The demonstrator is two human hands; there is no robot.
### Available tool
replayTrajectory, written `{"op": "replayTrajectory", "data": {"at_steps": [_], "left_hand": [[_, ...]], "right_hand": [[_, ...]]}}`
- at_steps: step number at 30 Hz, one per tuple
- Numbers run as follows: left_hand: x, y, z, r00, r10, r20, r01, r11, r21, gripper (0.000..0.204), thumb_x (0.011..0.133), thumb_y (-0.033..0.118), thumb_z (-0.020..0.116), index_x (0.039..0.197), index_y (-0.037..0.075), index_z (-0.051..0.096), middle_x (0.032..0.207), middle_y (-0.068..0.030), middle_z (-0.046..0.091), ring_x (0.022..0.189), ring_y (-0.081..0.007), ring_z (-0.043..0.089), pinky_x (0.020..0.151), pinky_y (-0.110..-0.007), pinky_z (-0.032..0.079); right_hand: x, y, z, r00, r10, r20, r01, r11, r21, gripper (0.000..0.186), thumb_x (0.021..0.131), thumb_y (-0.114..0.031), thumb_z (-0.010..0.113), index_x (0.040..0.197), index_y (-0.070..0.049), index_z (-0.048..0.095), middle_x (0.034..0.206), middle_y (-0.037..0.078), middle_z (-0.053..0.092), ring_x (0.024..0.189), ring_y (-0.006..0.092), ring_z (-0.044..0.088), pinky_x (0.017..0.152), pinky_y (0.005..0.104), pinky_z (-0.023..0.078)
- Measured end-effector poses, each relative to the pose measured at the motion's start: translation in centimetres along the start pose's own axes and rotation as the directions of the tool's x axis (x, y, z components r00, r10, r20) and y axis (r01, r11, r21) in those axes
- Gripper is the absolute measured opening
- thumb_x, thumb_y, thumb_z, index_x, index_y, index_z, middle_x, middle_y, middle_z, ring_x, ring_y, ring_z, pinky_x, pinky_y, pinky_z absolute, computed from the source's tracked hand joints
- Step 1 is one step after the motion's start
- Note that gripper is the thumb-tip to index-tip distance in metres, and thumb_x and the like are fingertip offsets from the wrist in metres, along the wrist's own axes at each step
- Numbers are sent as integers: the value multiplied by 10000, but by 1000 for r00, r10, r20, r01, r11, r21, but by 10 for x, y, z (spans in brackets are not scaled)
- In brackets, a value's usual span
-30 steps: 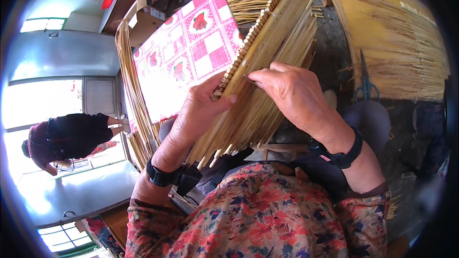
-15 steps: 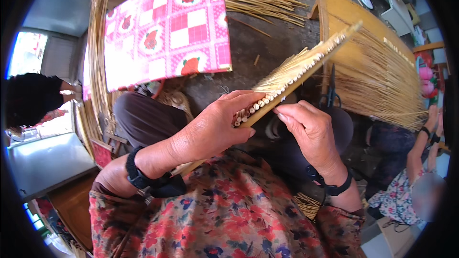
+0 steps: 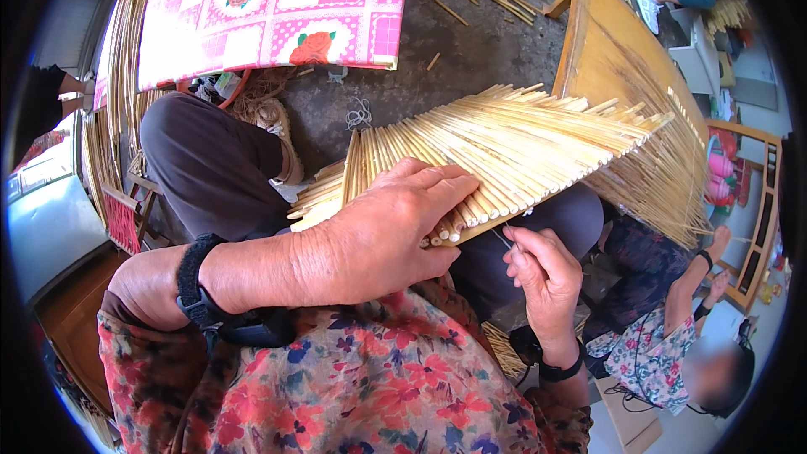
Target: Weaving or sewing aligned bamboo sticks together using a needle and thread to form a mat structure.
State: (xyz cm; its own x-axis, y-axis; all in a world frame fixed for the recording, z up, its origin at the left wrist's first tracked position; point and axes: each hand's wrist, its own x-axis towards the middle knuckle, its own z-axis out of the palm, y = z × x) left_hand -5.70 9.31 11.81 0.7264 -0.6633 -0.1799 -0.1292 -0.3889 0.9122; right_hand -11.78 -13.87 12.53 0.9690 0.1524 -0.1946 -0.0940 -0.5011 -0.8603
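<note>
Left hand (image 3: 399, 227): clamped on the stalk mat (image 3: 496, 155) at its near-left corner, fingers over the top. Right hand (image 3: 545, 273): fingertips pinched on a thin strand (image 3: 502, 237) just below the cut-end edge. Mat above the lap; beyond, open floor (image 3: 483, 50) separates it from the pink-checked tabletop (image 3: 277, 21).

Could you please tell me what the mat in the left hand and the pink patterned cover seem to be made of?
Mat: probably dried plant stalks, smooth and slightly shiny, judging by the round, pale cut ends. Cover: perhaps plastic or coated cloth, glossy, since glare whitens part of its print.
</note>
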Motion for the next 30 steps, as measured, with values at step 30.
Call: {"op": "replayTrajectory", "data": {"at_steps": [30], "left_hand": [[-3, 0, 1, 992, 66, 105, -61, 997, -50, 776, 749, 80, 672, 1411, 18, 272, 1372, -231, 354, 1263, -382, 385, 1043, -416, 345]], "right_hand": [[-14, -1, 6, 1000, 4, 17, -5, 1000, 29, 203, 864, 9, 594, 1066, 21, 603, 966, 109, 677, 539, 85, 551, 492, 215, 451]]}}
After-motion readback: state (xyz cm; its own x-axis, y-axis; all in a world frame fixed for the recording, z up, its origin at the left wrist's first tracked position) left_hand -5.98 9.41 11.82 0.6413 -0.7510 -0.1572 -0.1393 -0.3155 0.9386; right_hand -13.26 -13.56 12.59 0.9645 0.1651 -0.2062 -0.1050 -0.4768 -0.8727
